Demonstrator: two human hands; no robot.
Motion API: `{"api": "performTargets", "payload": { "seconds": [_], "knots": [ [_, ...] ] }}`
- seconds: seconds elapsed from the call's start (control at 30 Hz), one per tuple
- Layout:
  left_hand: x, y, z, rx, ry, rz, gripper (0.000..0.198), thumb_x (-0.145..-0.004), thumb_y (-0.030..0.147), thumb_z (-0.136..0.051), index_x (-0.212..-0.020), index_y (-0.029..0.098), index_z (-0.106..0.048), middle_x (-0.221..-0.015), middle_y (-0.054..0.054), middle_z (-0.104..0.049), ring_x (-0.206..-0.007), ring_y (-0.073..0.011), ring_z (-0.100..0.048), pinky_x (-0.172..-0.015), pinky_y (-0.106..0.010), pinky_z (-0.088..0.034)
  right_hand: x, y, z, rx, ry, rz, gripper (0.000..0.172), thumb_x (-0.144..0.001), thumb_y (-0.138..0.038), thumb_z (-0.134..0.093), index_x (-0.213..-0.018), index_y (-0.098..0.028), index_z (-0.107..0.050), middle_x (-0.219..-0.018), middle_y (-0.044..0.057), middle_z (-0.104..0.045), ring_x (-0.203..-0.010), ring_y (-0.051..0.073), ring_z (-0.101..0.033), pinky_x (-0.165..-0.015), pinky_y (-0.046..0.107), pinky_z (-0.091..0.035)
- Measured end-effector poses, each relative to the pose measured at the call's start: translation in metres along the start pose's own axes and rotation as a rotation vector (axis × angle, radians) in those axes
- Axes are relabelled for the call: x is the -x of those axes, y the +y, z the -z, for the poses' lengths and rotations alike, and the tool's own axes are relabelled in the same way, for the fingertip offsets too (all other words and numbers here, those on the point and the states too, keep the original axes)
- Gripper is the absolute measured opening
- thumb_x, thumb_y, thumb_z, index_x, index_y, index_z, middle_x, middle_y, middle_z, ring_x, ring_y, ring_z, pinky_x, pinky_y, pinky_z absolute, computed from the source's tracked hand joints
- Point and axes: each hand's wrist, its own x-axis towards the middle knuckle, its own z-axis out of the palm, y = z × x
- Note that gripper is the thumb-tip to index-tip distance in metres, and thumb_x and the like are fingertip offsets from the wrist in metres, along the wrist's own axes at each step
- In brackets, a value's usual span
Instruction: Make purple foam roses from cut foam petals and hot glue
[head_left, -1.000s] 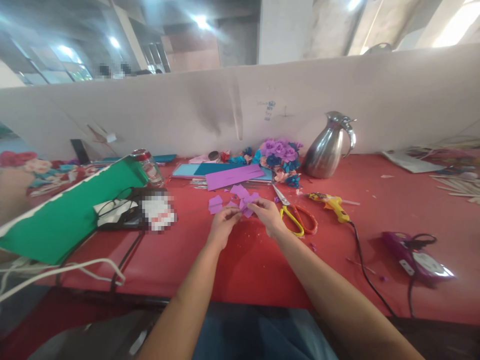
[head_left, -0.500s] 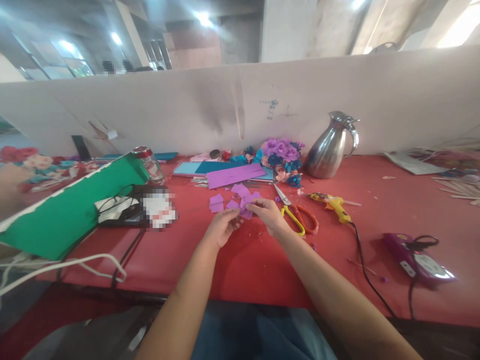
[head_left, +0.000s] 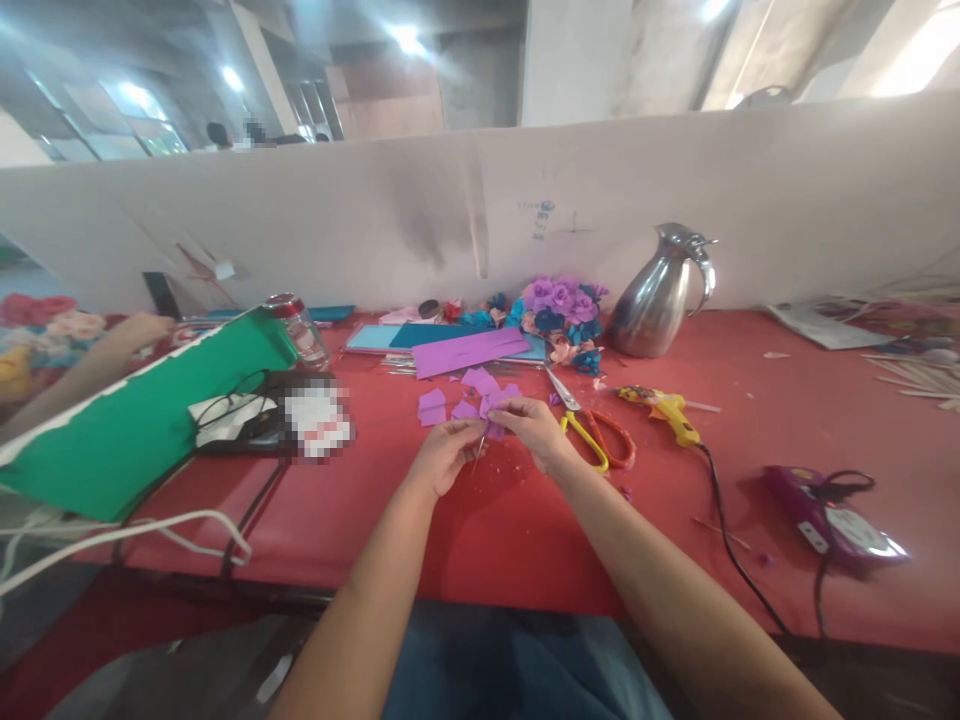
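Both my hands meet over the red table (head_left: 480, 530) near its middle. My left hand (head_left: 444, 453) is pinched on a thin stick (head_left: 479, 450) that points down from a small purple paper piece (head_left: 495, 426). My right hand (head_left: 534, 430) is closed on that same purple piece from the right. More cut purple pieces (head_left: 450, 400) lie just beyond my fingers, with a long purple sheet (head_left: 469, 351) behind them.
Scissors (head_left: 589, 430) and a yellow glue gun (head_left: 667, 410) lie right of my hands; its cord runs to a purple power strip (head_left: 832, 520). A steel jug (head_left: 660, 292), paper flowers (head_left: 559, 315), a green sheet (head_left: 142, 420), glasses (head_left: 232, 405) and a jar (head_left: 300, 330) stand around. Another person's arm (head_left: 82, 375) reaches in at far left.
My hands stayed together over the purple piece; a thin stick now shows below my left fingers. The other person's arm at far left has stretched further in.
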Motion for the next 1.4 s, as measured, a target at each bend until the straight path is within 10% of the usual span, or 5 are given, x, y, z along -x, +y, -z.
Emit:
{"api": "performTargets", "payload": {
  "seconds": [0.17,0.33,1.13,1.4],
  "knots": [
    [-0.006,-0.003,0.003,0.054,0.140,-0.175,0.021,-0.057,0.029,-0.081,-0.066,0.014,-0.069,-0.065,0.001,-0.062,-0.062,-0.0082,-0.053,-0.062,-0.021,-0.041,0.004,0.005,-0.010,-0.046,0.136,-0.050,0.028,-0.064,-0.042,-0.069,-0.081,-0.021,-0.061,-0.067,-0.002,-0.065,-0.066,0.014,-0.060,-0.065,0.026,-0.046],
    [-0.009,-0.005,0.006,0.104,0.214,-0.232,0.021,-0.058,0.032,-0.080,-0.068,0.016,-0.069,-0.064,0.003,-0.061,-0.061,-0.0081,-0.051,-0.061,-0.022,-0.037,0.014,0.024,-0.024,0.227,0.007,0.029,0.020,-0.066,-0.036,-0.070,-0.078,-0.021,-0.063,-0.072,0.000,-0.068,-0.068,0.016,-0.062,-0.065,0.028,-0.046],
    [-0.004,-0.002,0.004,0.086,0.163,-0.193,0.018,-0.056,0.026,-0.079,-0.062,0.015,-0.066,-0.061,0.002,-0.061,-0.058,-0.0076,-0.052,-0.059,-0.021,-0.037,0.021,0.013,-0.019,0.646,0.039,0.171,0.018,-0.076,-0.026,-0.056,-0.077,-0.022,-0.074,-0.069,0.001,-0.070,-0.065,0.017,-0.063,-0.063,0.025,-0.041],
    [-0.003,0.000,0.005,0.145,0.154,-0.192,0.019,-0.055,0.026,-0.080,-0.062,0.015,-0.067,-0.063,0.001,-0.061,-0.061,-0.0088,-0.053,-0.061,-0.022,-0.041,0.015,0.019,-0.017,0.452,-0.037,0.158,0.019,-0.075,-0.032,-0.058,-0.078,-0.021,-0.074,-0.069,0.000,-0.069,-0.063,0.015,-0.059,-0.063,0.026,-0.041]
  ]
}}
